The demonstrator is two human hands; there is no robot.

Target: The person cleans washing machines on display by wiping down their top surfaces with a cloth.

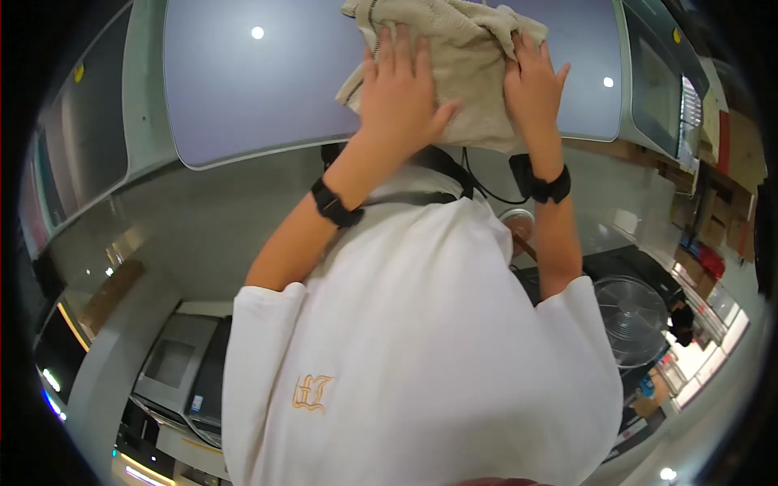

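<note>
A beige cloth, towel-like and loosely folded (474,89), lies on the bluish-grey tabletop (259,97), with dark stitching along its left edge. My left hand (401,93) rests palm down on its left part, fingers stretched out and thumb apart. On the right side of the cloth is my right hand (536,89), fingers extended at a bunched fold and the little finger spread; its thumb is mostly hidden. The cloth's near edge hangs over the table's front edge. Each wrist wears a black band.
Dark cables run below the table edge near my waist. A round wire-grille fan (630,320) stands to my lower right. A grey boxy machine (174,364) is at the lower left. Cardboard boxes (729,215) sit at the far right.
</note>
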